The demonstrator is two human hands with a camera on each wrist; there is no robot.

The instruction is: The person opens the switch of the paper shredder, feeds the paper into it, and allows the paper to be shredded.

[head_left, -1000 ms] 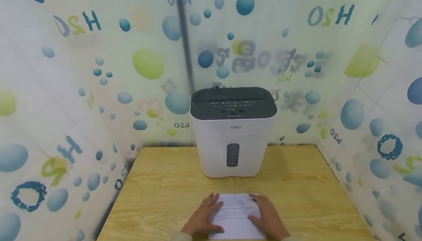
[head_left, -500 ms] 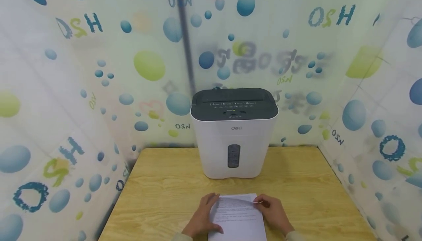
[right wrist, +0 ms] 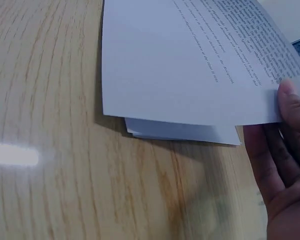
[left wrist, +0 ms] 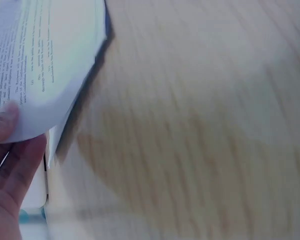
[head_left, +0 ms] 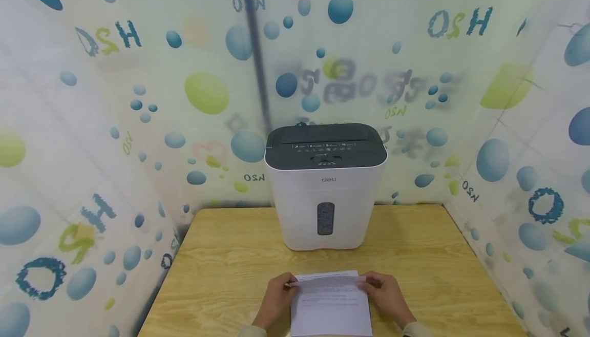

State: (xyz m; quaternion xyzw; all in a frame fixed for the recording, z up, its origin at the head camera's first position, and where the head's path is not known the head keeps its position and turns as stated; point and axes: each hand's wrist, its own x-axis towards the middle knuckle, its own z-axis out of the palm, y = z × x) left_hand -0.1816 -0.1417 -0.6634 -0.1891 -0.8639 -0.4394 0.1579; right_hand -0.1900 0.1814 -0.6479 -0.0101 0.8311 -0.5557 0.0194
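White rectangular printed paper sheet (head_left: 330,307): your left hand (head_left: 275,298) and right hand (head_left: 385,297) pinch it; raise both corners evenly.

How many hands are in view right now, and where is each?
2. The left hand pinches the top sheet near its far left corner; the right hand pinches it near the far right corner. No others show.

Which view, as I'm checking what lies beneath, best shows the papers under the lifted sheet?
The right wrist view: an edge and corners of the lower papers stick out beneath the lifted sheet. The left wrist view shows only a slim edge and tip; the head view, a thin strip past the sheet's far edge.
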